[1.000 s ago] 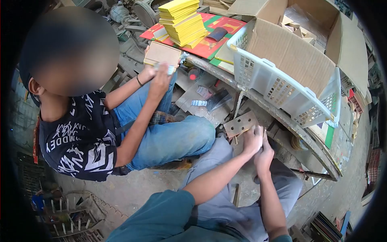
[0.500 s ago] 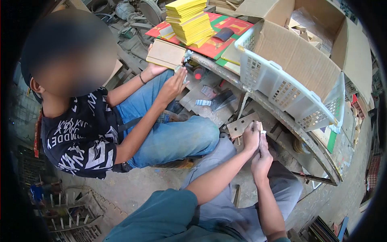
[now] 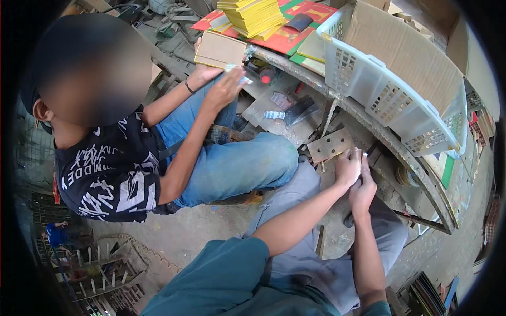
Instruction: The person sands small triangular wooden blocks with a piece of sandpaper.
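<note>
My left hand point(image 3: 348, 167) and my right hand point(image 3: 362, 190) are pressed together above my knees, fingers closed. Something small and pale shows at their fingertips, too small to name. Just beyond them lies a wooden plate with dark holes point(image 3: 331, 145). To the left, a co-worker point(image 3: 105, 174) sits with a flat tan board edged in yellow point(image 3: 220, 49) in one hand. The co-worker's other hand point(image 3: 225, 90) is at the board's lower right corner with a whitish piece.
A curved-edge table point(image 3: 390, 124) bears a yellow stack point(image 3: 255, 17), a dark curved piece point(image 3: 300, 22) and a white basket point(image 3: 390, 79) with cardboard in it. Under it lie a red round object point(image 3: 266, 77) and packets point(image 3: 274, 115). Shelving pieces stand at the lower left.
The whole view has shifted, with most things lower or higher by a little. My hands remain together, their fingers angled differently. The co-worker's free hand has moved slightly along the board.
</note>
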Available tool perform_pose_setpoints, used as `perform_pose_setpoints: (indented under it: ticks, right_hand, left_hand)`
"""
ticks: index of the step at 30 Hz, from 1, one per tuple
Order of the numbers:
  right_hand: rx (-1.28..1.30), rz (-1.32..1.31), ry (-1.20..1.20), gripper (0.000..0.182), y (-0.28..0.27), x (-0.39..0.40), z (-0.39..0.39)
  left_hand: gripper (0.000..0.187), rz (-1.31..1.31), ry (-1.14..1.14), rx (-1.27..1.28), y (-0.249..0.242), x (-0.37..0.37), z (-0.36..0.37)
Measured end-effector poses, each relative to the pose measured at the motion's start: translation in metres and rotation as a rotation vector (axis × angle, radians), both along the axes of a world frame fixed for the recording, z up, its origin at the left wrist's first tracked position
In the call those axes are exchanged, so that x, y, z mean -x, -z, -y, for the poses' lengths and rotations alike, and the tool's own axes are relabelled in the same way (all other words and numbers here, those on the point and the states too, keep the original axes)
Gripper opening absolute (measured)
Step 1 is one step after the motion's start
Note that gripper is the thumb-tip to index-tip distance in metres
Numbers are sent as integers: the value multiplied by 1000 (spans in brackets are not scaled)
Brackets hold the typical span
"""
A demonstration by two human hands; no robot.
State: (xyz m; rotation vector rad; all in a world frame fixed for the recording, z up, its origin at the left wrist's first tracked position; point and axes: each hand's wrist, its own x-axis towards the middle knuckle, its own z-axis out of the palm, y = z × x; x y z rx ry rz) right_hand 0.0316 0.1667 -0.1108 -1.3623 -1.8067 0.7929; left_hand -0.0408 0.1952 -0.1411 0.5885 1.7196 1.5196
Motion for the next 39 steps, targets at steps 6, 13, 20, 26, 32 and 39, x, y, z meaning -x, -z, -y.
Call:
perform_pose_setpoints:
  ticks: [6,13,20,26,32,39]
  right_hand:
    - [-25,17,-46,51,0,2,-3]
    - [-53,50,-88,64,-9,3,9]
    - [-28,61,-79,61,-10,2,12]
    - [44,23,-49,60,3,-4,-4]
    - [-80,26,-104,61,-10,2,6]
    - [-118,38,-75,52,-17,7,16]
  left_hand:
    - [42,-3,-22,34,15,4,-3]
    - [48,-88,-12,132,10,14,-12]
    - [47,-76,77,171,-6,17,-8]
    - [45,-122,211,142,-5,9,-4]
    - [48,-83,119,156,-2,16,-5]
    - [45,18,93,128,-3,14,-7]
